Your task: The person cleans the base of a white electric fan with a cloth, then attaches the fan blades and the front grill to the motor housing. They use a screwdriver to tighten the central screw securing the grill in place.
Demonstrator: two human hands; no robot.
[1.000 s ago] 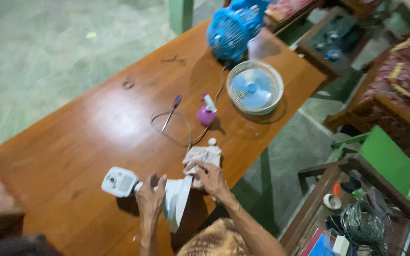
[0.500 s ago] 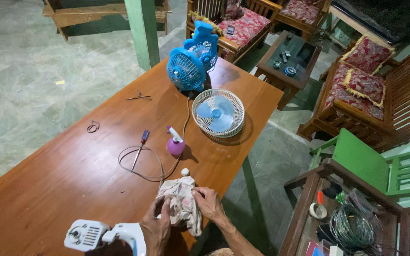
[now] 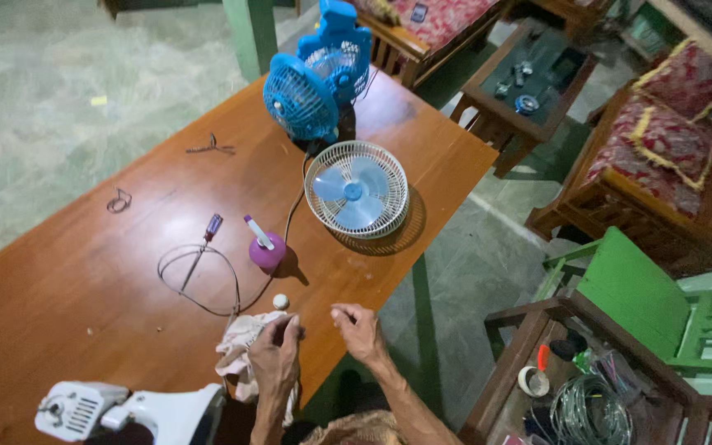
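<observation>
The right hand (image 3: 360,330) is now off the rag (image 3: 239,346) and hangs free above the table edge (image 3: 323,363), fingers loosely curled, where half a second ago both hands gripped the cloth. The left hand (image 3: 275,356) alone keeps the rag, now bunched lower and to its left. The white fan body (image 3: 129,410) shows more fully at the bottom of the view.

no packages, labels, signs, screens

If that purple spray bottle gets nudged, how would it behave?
The bottle looks squat and round-bodied, so probably stable; its angled nozzle might make it tip sideways. Likely light plastic, sliding easily on the glossy table.
</observation>
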